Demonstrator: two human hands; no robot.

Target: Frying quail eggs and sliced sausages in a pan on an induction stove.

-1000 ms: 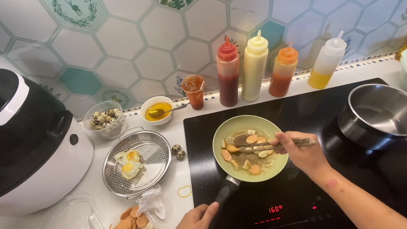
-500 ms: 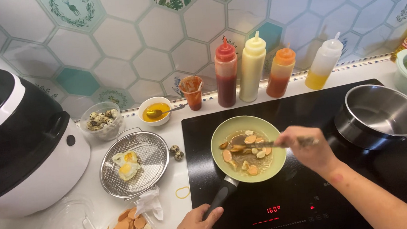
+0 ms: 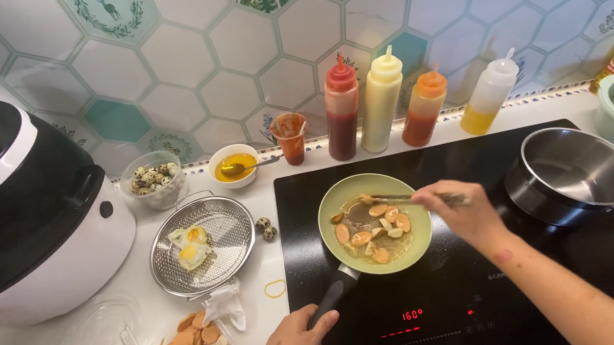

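Both arms are bare as far as you can see, no sleeves, no watch, no rings or bracelets showing. The right hand comes with a long stretch of forearm running off the bottom right corner, and there's a small reddish mark on the wrist. The left hand only pokes in at the bottom edge, fingers and knuckles, nails short and plain.

**Green pan, black hob, a rainbow of bottles**

My pale green pan sits on the glossy black hob, red digits glowing. Golden-brown slices sizzle inside. Behind: dark red bottle, cream-yellow bottle, orange bottle, clear bottle with yellow sauce. White hexagon tiles, some teal, some leaf-printed. Speckled eggs on the white bench.
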